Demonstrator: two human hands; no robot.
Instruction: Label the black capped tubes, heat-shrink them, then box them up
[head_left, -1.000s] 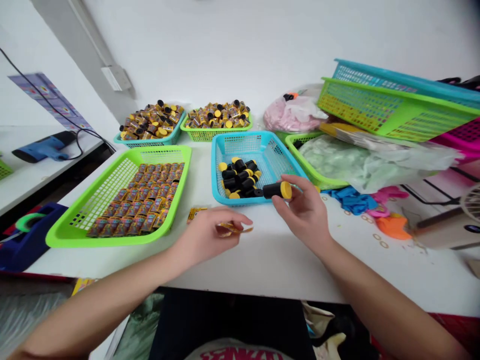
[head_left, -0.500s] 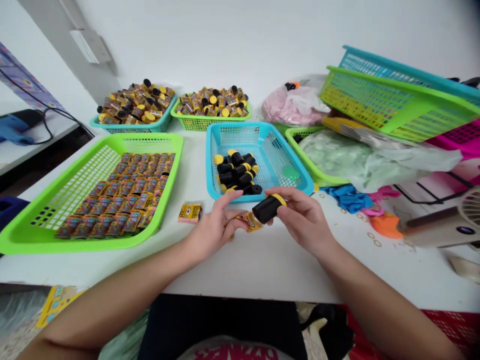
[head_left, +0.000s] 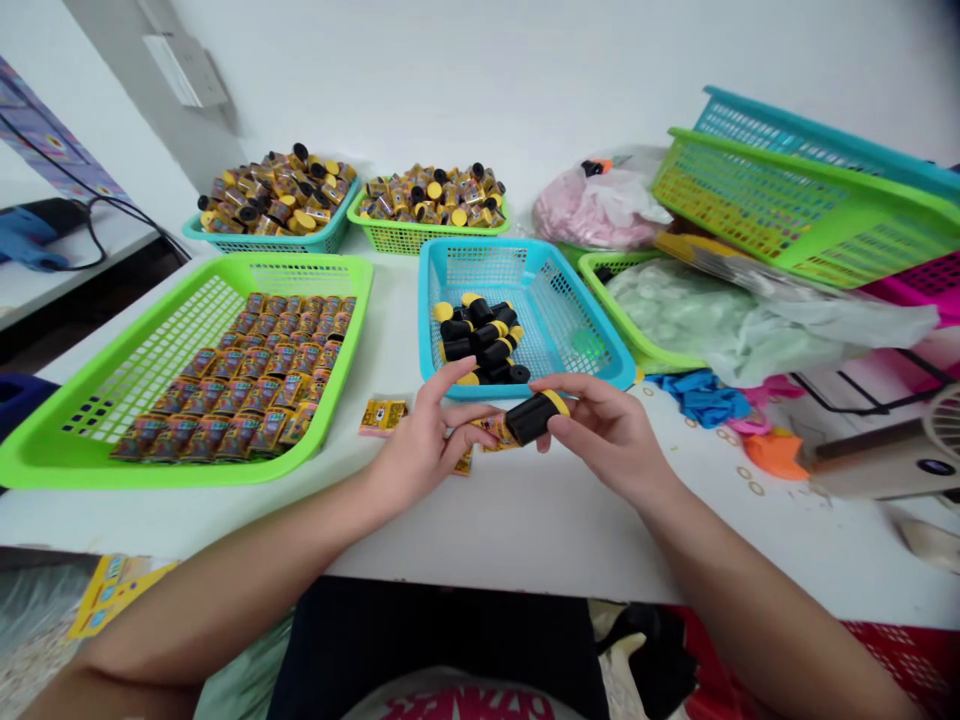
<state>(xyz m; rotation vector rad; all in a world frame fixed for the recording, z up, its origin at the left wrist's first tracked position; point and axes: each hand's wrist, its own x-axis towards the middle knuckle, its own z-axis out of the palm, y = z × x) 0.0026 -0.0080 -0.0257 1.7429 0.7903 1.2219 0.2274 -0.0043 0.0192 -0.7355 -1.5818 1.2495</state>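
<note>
Above the table [head_left: 540, 540], our left hand [head_left: 416, 450] pinches a printed sleeve [head_left: 493, 429], our right hand [head_left: 615, 430] a black cylinder [head_left: 531, 418]; printed pieces [head_left: 251, 385] in the green basket [head_left: 187, 476] seem done, plain cylinders [head_left: 491, 353] in the blue basket [head_left: 551, 300] left.

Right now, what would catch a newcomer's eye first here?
Probably the large green basket at the left, with its rows of patterned cylinders. Then, mid-table, the right hand holds a yellow-ended black cylinder beside a yellow printed piece in the left hand, near the central blue basket.
</note>
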